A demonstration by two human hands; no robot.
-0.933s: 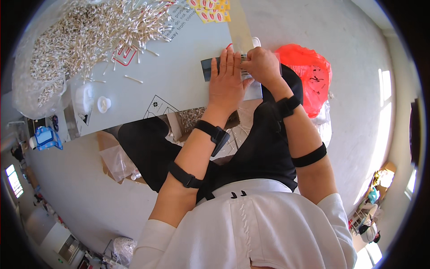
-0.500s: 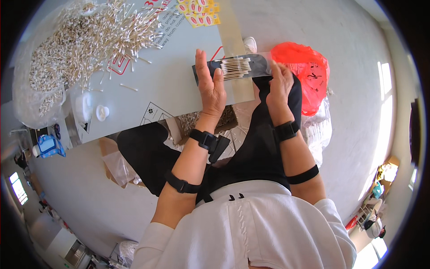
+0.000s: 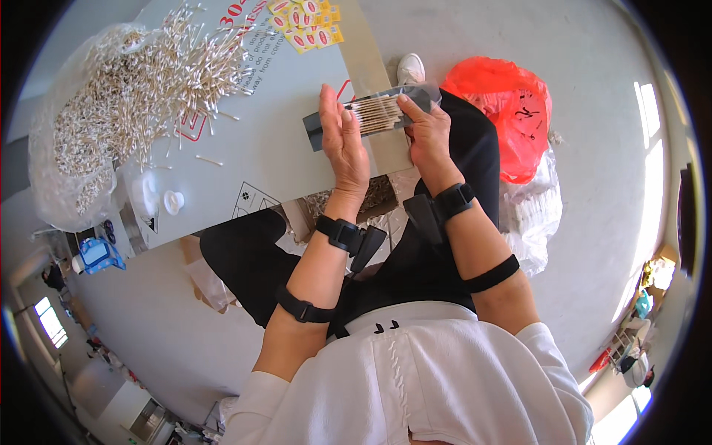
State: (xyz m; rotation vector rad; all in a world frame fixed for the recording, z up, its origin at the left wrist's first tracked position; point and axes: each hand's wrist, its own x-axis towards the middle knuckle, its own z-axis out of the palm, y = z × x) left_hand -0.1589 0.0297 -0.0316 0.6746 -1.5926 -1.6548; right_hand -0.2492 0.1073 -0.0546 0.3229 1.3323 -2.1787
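Observation:
A row of cotton swabs (image 3: 377, 114) lies side by side on a flat dark-backed plastic packet (image 3: 314, 133), which reaches over the table's right edge. My left hand (image 3: 345, 152) stands on edge at the swabs' left ends, fingers stretched out and thumb up, gripping nothing. My right hand (image 3: 430, 137) holds the packet's right part, its thumb over the right ends of the swabs; the fingers beneath are partly hidden. Clear film shows near the right fingers.
A large heap of loose swabs (image 3: 111, 104) spills from a clear bag on the grey table (image 3: 274, 156). Yellow-and-white labels (image 3: 308, 22) lie at the back. A white lid-like piece (image 3: 173, 202) sits at left. A red plastic bag (image 3: 512, 111) is right of my leg; a box of swabs (image 3: 380, 194) is below.
My right hand has come left and closed on the packet, its thumb now at the swabs' ends. The packet has shifted slightly left and tilted. My left hand stays at the left ends.

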